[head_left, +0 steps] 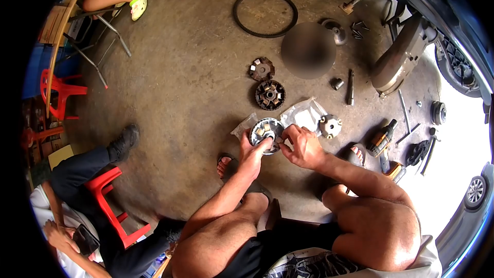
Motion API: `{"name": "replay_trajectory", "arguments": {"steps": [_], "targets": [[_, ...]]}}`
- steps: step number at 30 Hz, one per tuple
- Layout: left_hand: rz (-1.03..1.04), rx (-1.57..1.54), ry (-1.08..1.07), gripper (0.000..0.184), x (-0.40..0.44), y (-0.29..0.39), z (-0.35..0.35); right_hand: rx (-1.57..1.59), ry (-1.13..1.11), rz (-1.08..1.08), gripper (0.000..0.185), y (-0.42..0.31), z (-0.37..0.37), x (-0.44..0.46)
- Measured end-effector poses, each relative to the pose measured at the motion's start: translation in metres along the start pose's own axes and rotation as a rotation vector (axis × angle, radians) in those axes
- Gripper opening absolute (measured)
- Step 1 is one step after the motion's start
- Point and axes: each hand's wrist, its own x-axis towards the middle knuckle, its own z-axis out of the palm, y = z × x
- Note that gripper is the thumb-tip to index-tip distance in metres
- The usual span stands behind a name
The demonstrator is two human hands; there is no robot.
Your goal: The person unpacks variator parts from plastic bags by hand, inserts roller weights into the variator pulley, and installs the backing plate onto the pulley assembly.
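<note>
My left hand [253, 155] grips a round silver variator part [266, 127] by its left side, thumb across its middle. Tan rollers show in its upper slots. At its right edge is my right hand [303, 146], fingers pinched together; whatever they hold is too small to make out. Just beyond lies a clear plastic bag [303, 114], with a silver ramp plate [330, 126] at its right. Farther up the floor sit a dark variator with rollers [270, 95] and a dark plate [262, 69].
A drive belt [265, 14], a socket [337, 83] and an extension bar [351, 87] lie on the floor. At right are a cordless driver [382, 138] and black gloves [417, 152]. A seated person holding a phone [86, 240] and a red stool [110, 206] are at left.
</note>
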Motion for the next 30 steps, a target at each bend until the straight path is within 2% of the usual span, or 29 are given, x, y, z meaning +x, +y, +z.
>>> {"name": "replay_trajectory", "arguments": {"steps": [1,3,4,6,8,10,17,30], "targets": [[0.001,0.000,-0.001,0.047,0.000,-0.001,-0.001,-0.001,0.001,-0.001,0.028,0.001,-0.002,-0.001],[-0.009,-0.057,0.008,0.046,-0.001,0.001,-0.001,0.463,-0.123,0.307,0.023,0.005,-0.007,-0.003],[-0.008,-0.059,0.004,0.046,-0.001,0.002,-0.001,0.459,-0.120,0.308,0.023,0.011,-0.005,-0.004],[-0.046,-0.063,0.012,0.048,-0.002,0.004,-0.002,0.790,-0.113,0.455,0.020,0.022,-0.002,-0.004],[-0.062,-0.062,0.020,0.049,-0.002,0.004,-0.002,0.852,-0.104,0.481,0.019,0.030,-0.001,-0.010],[-0.038,-0.114,0.020,0.047,-0.001,0.003,-0.003,1.167,-0.112,0.581,0.019,0.035,0.001,-0.014],[-0.053,-0.124,-0.002,0.048,-0.001,0.003,-0.004,1.329,-0.077,0.617,0.015,0.041,0.006,-0.016],[-0.064,-0.129,-0.026,0.044,-0.003,0.007,-0.001,1.280,-0.097,0.586,0.012,0.038,0.003,-0.015]]}}
